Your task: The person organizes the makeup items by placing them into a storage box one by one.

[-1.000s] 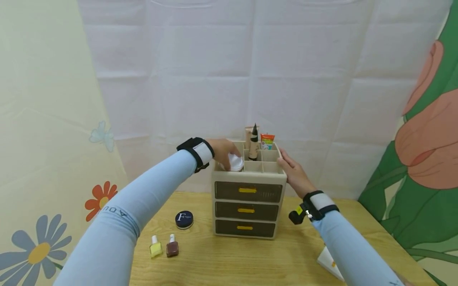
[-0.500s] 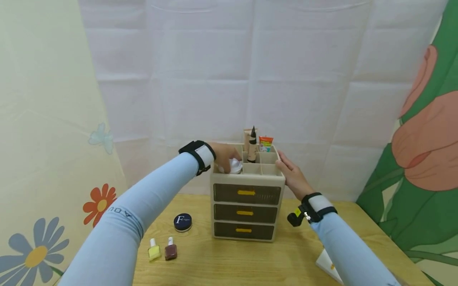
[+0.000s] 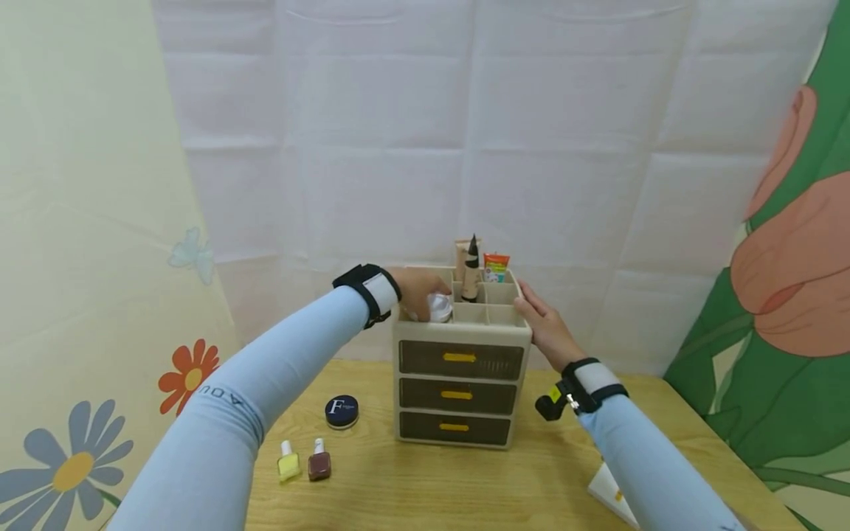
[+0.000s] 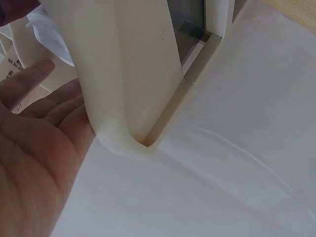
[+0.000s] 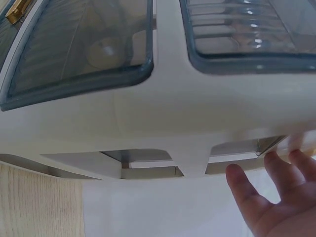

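In the head view, a cream desktop drawer organizer [image 3: 460, 332] with dark drawer fronts and yellow handles stands on the wooden table. My left hand [image 3: 420, 289] reaches into its front-left top compartment and pinches a white, roundish thing [image 3: 440, 307], whose kind is unclear. The left wrist view has that white thing [image 4: 49, 37] partly hidden behind the rim, between thumb and fingers. My right hand [image 3: 546, 324] rests on the organizer's right side at the top edge. Its fingers [image 5: 242, 190] lie straight against the frame in the right wrist view.
A beige bottle with a black pointed cap [image 3: 471, 276], a beige tube [image 3: 461, 254] and an orange-topped tube [image 3: 495, 267] stand in the compartments. Left on the table are a dark round compact [image 3: 341, 411] and yellow [image 3: 288, 464] and maroon [image 3: 319, 463] nail polishes. A white box [image 3: 609, 488] lies front right.
My left hand has sunk slightly lower into the compartment with the white thing, which shows less now. The right hand stays at the organizer's side. The head view has shifted a little.
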Motion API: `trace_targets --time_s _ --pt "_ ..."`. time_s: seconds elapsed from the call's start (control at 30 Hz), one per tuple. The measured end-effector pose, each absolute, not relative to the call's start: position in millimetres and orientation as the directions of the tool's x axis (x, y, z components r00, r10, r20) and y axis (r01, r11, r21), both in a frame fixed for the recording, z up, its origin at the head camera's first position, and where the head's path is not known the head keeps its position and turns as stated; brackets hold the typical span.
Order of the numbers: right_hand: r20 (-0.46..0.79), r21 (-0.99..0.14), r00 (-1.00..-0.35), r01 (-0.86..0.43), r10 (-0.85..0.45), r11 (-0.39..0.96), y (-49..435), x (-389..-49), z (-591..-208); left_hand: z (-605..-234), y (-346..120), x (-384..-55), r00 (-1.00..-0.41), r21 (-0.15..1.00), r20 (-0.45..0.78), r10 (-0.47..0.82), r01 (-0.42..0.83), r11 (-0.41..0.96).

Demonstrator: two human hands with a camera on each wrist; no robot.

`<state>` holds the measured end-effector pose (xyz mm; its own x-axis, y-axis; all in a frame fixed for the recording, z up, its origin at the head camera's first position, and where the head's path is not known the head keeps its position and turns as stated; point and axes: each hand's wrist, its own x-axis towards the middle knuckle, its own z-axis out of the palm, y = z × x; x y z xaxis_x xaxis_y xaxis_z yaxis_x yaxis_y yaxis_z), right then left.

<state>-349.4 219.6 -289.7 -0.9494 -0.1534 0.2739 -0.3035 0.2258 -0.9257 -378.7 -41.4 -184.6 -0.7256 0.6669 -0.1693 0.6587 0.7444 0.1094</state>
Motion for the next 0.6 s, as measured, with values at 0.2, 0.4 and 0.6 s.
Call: trace_targets --time_s 0.2,0.4,0.6 --pt "0.268 -0.926 -0.949 -0.301 -0.164 0.227 219 -350 -289 -179 -50 -373 -0.752 0.134 -0.130 0.646 0.632 0.763" --pt "0.273 -0.928 -0.949 -0.304 -0.160 0.216 220 -352 -288 -170 -58 -371 -0.753 0.161 -0.054 0.655 0.641 0.750" --pt "0.286 -0.923 -0.943 -0.319 -0.167 0.218 221 -353 -289 -160 -75 -364 -0.738 0.217 0.006 0.675 0.659 0.720"
